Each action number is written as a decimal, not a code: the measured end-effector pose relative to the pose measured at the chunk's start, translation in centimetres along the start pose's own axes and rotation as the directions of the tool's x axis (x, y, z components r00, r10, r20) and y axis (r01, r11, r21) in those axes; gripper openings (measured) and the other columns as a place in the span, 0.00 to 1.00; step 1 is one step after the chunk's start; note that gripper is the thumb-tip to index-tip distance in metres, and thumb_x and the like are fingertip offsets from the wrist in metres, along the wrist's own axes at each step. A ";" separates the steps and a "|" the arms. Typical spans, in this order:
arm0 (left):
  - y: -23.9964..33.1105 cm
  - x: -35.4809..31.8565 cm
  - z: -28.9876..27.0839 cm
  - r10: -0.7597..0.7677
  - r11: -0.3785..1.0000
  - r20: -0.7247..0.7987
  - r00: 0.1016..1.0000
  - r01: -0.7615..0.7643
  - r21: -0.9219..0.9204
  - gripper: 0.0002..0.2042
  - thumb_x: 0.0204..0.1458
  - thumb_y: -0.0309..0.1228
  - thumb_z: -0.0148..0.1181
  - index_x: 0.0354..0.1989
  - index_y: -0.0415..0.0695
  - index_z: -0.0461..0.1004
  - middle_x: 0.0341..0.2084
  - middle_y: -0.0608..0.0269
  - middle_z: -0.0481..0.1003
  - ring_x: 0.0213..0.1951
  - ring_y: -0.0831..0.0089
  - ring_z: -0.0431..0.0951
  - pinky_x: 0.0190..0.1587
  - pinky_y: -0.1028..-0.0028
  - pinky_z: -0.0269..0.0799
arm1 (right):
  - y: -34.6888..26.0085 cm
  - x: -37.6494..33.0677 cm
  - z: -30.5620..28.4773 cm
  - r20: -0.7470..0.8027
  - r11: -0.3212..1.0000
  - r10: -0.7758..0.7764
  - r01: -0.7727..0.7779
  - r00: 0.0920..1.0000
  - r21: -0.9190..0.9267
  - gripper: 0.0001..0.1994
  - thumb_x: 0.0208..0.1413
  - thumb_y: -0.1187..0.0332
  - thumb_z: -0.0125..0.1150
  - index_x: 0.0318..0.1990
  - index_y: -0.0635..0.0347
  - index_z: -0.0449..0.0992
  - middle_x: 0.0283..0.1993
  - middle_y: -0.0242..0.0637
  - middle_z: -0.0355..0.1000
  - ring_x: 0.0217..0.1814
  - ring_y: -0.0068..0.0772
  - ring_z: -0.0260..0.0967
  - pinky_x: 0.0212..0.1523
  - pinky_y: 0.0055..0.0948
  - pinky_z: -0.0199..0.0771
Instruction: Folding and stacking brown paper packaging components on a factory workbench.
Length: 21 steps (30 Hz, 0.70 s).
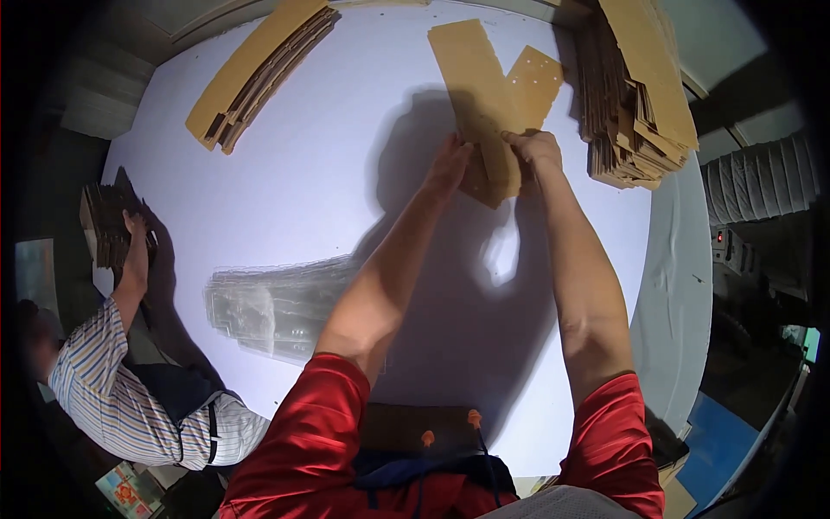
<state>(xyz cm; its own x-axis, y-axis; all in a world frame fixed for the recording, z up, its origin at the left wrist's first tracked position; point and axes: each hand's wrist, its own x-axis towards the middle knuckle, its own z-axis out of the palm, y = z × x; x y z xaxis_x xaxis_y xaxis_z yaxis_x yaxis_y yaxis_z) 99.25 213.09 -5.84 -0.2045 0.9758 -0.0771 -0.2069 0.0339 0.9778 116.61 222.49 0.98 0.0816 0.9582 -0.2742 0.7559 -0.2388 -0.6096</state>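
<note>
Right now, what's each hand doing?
Left hand: closed on the flat cardboard piece, at its near end.
Right hand: fingers gripping the same cardboard piece.

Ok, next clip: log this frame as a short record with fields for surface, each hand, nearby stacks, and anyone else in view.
surface: round white table
left hand: gripping the near end of a flat die-cut cardboard blank
right hand: gripping the same blank from the other side
stacks: cardboard stack at right; another cardboard pile at upper left; clear plastic sheets near the left forearm
other person: co-worker's hand in a striped sleeve, on a brown stack at the table's left edge
</note>
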 end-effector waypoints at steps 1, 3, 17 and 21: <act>-0.1 -0.3 -0.5 0.022 0.999 0.031 0.999 -0.022 0.023 0.34 0.64 0.33 0.56 0.78 0.44 0.52 0.66 0.63 0.70 0.57 0.70 0.72 0.56 0.74 0.69 | -0.5 -0.4 0.1 0.013 1.000 -0.008 0.008 1.000 0.027 0.40 0.45 0.44 0.78 0.59 0.65 0.75 0.45 0.44 0.82 0.46 0.43 0.81 0.53 0.38 0.79; -0.2 -1.0 -1.7 0.062 0.995 0.092 0.994 -0.069 0.067 0.35 0.64 0.34 0.56 0.79 0.45 0.50 0.66 0.63 0.70 0.56 0.71 0.72 0.53 0.76 0.69 | -1.6 -1.4 0.6 0.042 0.997 -0.027 0.024 0.999 0.080 0.32 0.45 0.47 0.77 0.53 0.61 0.81 0.44 0.41 0.83 0.45 0.41 0.81 0.51 0.37 0.79; -5.1 -9.3 -15.9 -0.151 0.866 -0.056 0.987 0.105 -0.489 0.15 0.64 0.37 0.59 0.57 0.53 0.70 0.37 0.64 0.79 0.29 0.76 0.75 0.31 0.75 0.71 | -6.2 -19.4 -0.9 0.007 0.621 -0.690 0.597 0.724 -0.508 0.17 0.52 0.57 0.65 0.37 0.65 0.81 0.30 0.48 0.78 0.31 0.53 0.75 0.35 0.49 0.74; -3.2 -2.5 -4.9 -0.031 0.903 0.102 0.994 0.072 -0.423 0.10 0.66 0.37 0.53 0.51 0.50 0.74 0.29 0.66 0.75 0.24 0.75 0.71 0.25 0.74 0.66 | -3.7 -14.2 -2.3 -0.090 0.642 -0.655 0.491 0.750 -0.589 0.18 0.64 0.53 0.58 0.46 0.60 0.77 0.37 0.51 0.81 0.37 0.60 0.78 0.37 0.51 0.75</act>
<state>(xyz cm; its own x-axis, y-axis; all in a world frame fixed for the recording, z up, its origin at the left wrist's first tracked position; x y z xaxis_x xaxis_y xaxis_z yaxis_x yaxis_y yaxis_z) 95.72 209.46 -9.70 -0.0995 0.9912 -0.0875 -0.6066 0.0093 0.7949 114.18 210.16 8.85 -0.3760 0.8892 0.2607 0.9079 0.4098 -0.0884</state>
